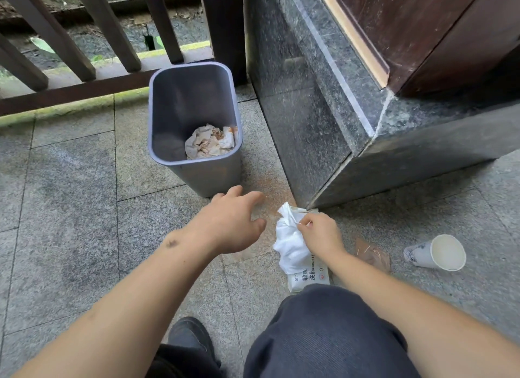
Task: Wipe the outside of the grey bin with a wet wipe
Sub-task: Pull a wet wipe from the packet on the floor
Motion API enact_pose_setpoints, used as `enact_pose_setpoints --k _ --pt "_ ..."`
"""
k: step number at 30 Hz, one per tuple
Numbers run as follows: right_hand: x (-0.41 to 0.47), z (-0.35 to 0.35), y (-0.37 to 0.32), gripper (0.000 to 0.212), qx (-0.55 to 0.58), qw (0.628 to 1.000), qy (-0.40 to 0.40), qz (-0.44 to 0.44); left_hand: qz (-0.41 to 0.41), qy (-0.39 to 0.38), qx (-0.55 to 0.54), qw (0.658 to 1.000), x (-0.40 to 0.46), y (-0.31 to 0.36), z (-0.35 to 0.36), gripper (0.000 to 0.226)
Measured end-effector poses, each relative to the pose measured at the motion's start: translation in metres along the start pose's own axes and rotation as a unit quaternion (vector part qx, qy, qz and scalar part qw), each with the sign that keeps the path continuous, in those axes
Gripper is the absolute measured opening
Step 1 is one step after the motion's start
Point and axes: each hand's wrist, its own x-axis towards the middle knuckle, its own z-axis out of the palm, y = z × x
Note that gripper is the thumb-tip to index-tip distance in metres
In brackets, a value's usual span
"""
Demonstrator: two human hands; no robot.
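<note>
The grey bin stands upright on the stone floor by a dark stone plinth, with crumpled stained tissues inside. My left hand hovers just in front of the bin's base, fingers spread and holding nothing. To its right, my right hand pinches a white wet wipe, which hangs crumpled from my fingers. Below the wipe lies the white wipe pack on the floor, partly hidden by my knee.
A dark stone plinth with a wooden door rises right of the bin. A wooden railing runs behind it. A paper cup lies tipped at the right, beside a brown wrapper. My knee and shoe are below.
</note>
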Motion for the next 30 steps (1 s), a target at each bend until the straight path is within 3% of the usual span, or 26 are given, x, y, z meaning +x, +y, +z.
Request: enact_pose_setpoints --k 3,9,14,16,20,25,28,30 --pt "-0.012 -0.028 -0.012 0.012 0.086 0.996 0.013 -0.023 0.005 -0.001 -0.005 1.0 0.001 0.002 -0.001 0.062" --pt "-0.02 -0.097 -0.074 0.018 0.118 0.99 0.026 -0.071 -0.001 0.036 -0.041 0.998 0.001 -0.006 -0.012 0.062" --pt "-0.018 -0.139 -0.142 0.035 0.287 0.958 0.025 0.015 -0.02 0.101 -0.106 0.989 -0.003 -0.019 -0.029 0.062" --pt "-0.023 -0.141 -0.163 0.049 0.433 0.896 0.012 0.097 -0.03 0.129 -0.132 0.982 -0.005 -0.024 -0.034 0.063" --pt "-0.041 -0.148 -0.191 0.036 0.702 0.691 -0.011 0.171 -0.047 0.195 -0.184 0.962 -0.003 -0.034 -0.035 0.067" --pt "-0.037 -0.177 -0.202 0.042 0.779 0.607 0.055 0.146 -0.034 0.253 -0.137 0.957 0.014 -0.044 -0.028 0.065" --pt "-0.042 -0.182 -0.209 0.058 0.829 0.543 -0.003 0.136 -0.009 0.28 -0.079 0.957 0.038 -0.049 -0.029 0.064" --pt "-0.041 -0.184 -0.214 0.061 0.836 0.537 -0.052 0.104 0.017 0.277 -0.023 0.96 0.058 -0.051 -0.031 0.053"
